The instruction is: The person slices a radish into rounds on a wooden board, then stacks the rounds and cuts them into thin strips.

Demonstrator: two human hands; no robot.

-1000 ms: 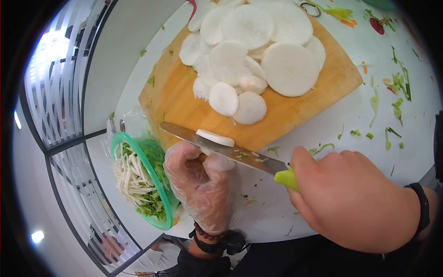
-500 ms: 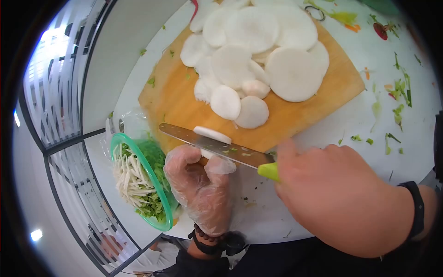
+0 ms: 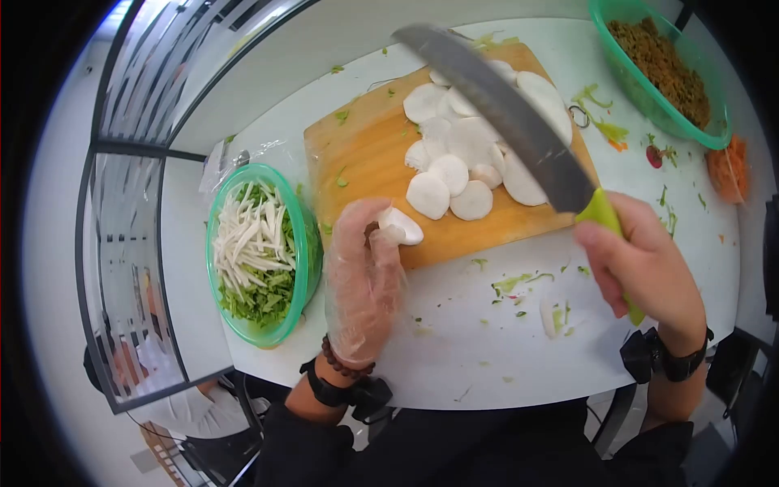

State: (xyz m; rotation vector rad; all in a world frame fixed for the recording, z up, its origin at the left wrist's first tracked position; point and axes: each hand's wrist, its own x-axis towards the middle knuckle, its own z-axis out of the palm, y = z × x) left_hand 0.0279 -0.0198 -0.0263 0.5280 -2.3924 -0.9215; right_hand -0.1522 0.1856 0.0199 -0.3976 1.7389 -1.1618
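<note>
My left hand point(image 3: 363, 280), in a clear plastic glove, is closed on a small piece of white radish point(image 3: 403, 226) at the near edge of the wooden cutting board point(image 3: 365, 154). My right hand point(image 3: 649, 264) grips the green handle of a knife point(image 3: 511, 122). The broad blade is raised, pointing up and left, apart from the radish piece. It hides part of the round white radish slices point(image 3: 469, 140) that lie overlapping on the board.
A green basket point(image 3: 312, 243) of white strips and chopped greens stands left of my left hand. At the far right are a green bowl point(image 3: 649, 93) of brown food and shredded carrot point(image 3: 730, 169). Vegetable scraps point(image 3: 519, 284) litter the white table point(image 3: 503, 373).
The knife has come up off the radish piece, and my right hand has moved right and up with it. My left hand still holds the piece. The view has shifted and widened.
</note>
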